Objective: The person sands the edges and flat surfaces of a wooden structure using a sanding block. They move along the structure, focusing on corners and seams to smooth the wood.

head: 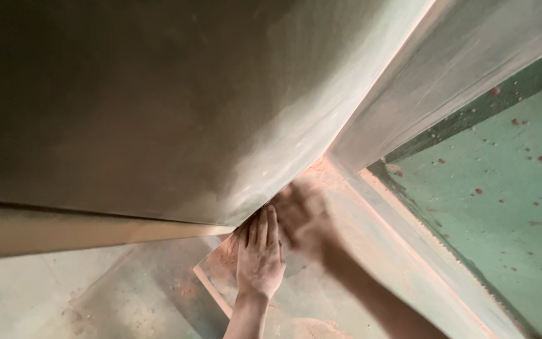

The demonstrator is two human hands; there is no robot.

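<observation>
Down low, the left hand [260,254] lies flat, fingers pressed together, on a dusty board [217,267] (reddish powder over it) beneath the grey wall [158,107]; the blurred right hand [302,216] rubs beside it, fingers unclear.

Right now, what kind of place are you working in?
Probably a room under renovation or construction. A dusty grey plastered wall meets a pale frame, reddish-pink sanding dust lies in the corner, and the green floor is spotted red. The left hand lies flat; the right hand is motion-blurred.
</observation>
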